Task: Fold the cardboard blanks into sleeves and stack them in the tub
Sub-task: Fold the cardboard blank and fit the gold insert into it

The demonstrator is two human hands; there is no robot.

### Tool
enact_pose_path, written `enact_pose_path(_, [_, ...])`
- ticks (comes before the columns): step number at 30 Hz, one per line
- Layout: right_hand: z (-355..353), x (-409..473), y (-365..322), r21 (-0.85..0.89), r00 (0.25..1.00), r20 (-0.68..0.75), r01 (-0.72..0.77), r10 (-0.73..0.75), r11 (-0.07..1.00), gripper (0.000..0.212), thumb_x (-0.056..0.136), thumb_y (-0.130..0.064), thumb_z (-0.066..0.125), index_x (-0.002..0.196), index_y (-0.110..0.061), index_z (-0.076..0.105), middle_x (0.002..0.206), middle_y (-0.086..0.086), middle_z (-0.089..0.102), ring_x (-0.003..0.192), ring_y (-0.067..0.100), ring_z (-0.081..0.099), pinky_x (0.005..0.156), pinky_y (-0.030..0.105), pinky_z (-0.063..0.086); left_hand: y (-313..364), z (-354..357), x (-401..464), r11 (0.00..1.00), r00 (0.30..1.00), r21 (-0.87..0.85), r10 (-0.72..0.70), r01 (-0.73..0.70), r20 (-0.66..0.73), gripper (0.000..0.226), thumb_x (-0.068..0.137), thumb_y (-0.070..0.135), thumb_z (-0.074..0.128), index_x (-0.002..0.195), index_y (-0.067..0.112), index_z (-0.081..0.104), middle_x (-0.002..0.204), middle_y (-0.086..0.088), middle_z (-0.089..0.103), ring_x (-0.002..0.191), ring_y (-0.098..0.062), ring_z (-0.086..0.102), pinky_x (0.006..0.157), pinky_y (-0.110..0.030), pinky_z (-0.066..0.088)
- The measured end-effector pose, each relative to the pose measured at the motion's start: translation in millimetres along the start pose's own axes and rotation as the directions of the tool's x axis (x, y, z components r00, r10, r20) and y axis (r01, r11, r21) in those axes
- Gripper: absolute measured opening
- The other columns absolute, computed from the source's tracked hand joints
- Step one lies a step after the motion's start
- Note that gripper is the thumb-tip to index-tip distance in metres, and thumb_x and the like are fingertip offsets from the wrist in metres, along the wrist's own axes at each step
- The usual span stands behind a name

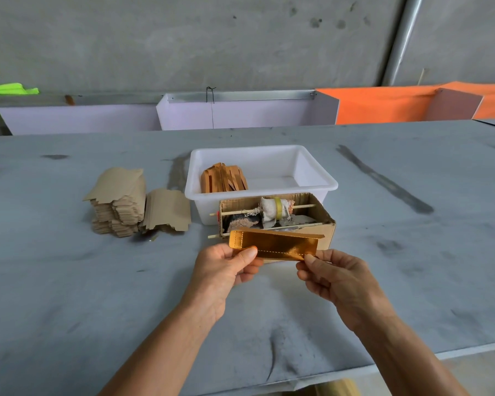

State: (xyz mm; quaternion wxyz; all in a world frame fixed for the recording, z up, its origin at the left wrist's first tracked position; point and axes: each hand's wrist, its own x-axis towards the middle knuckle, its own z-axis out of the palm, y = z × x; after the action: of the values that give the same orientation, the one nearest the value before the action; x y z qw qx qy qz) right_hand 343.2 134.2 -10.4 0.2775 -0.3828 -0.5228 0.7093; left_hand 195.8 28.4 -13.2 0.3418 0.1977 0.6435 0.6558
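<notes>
A gold-faced cardboard blank (277,243), partly folded along its dashed creases, is held above the grey table in front of me. My left hand (225,267) pinches its left end with thumb on top. My right hand (333,277) pinches its lower right corner. Beyond it stands a white tub (317,178) with several folded sleeves (223,178) leaning in its left part. A pile of flat brown blanks (120,204) lies to the left of the tub, with another few blanks (167,211) beside it.
An open cardboard box (325,227) with sticks, a cloth roll and tape stands against the tub's near side, just behind the held blank. The table's near edge (412,358) runs at lower right. Lilac and orange panels stand behind the table.
</notes>
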Motion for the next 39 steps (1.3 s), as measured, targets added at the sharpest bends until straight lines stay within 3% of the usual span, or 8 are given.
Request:
enact_pose_path(17, [17,-4,7,0.155,0.97,-0.135,0.221,-0.201,0.963,0.014,0.083,0.009,0.061,0.079,-0.004,0.058,0.057,0.008,0.062,0.053,0.012,0.062,0.056,0.02,0.051,-5,7,-4,0.954,0.954,-0.099,0.271,-0.284,-0.127,0.02,0.078,-0.01,0.066,0.079,0.01,0.065,0.061,-0.001,0.069,0.053,-0.012,0.066,0.051,-0.018,0.05])
enact_pose_path(25, [28,-5,8,0.253,0.951,-0.166,0.298,-0.262,0.92,0.035,0.083,0.008,0.062,0.106,-0.016,0.051,0.065,0.005,0.061,0.055,0.011,0.064,0.062,0.02,0.053,-4,22,-10,0.894,0.925,-0.281,0.281,-0.35,-0.258,0.041,0.073,-0.016,0.067,0.097,0.015,0.056,0.074,-0.004,0.071,0.064,-0.011,0.067,0.06,-0.019,0.054])
enact_pose_path(27, [31,-4,10,0.262,0.95,-0.169,0.299,-0.261,0.918,0.038,0.083,0.008,0.062,0.108,-0.018,0.051,0.063,0.001,0.062,0.055,0.011,0.064,0.06,0.018,0.053,-5,27,-11,0.898,0.924,-0.273,0.275,-0.345,-0.265,0.041,0.068,-0.016,0.071,0.095,0.012,0.058,0.078,-0.004,0.072,0.069,-0.01,0.068,0.063,-0.019,0.055])
enact_pose_path(35, [44,-3,17,0.368,0.979,-0.139,0.189,-0.147,0.91,0.048,0.076,0.003,0.071,0.116,-0.013,0.05,0.062,-0.001,0.058,0.065,0.014,0.061,0.066,0.026,0.049,-6,32,-11,0.91,0.935,-0.273,0.244,-0.312,-0.257,0.031,0.067,-0.013,0.074,0.083,0.011,0.062,0.069,0.0,0.072,0.061,-0.007,0.067,0.052,-0.016,0.051])
enact_pose_path(39, [54,-3,20,0.437,0.995,-0.073,0.098,-0.073,0.894,0.037,0.072,0.0,0.074,0.103,-0.008,0.056,0.067,0.002,0.061,0.062,0.011,0.062,0.064,0.025,0.046,-8,33,-12,0.909,0.943,-0.286,0.244,-0.304,-0.228,0.029,0.068,-0.014,0.073,0.086,0.006,0.063,0.068,-0.002,0.072,0.058,-0.008,0.067,0.05,-0.015,0.048])
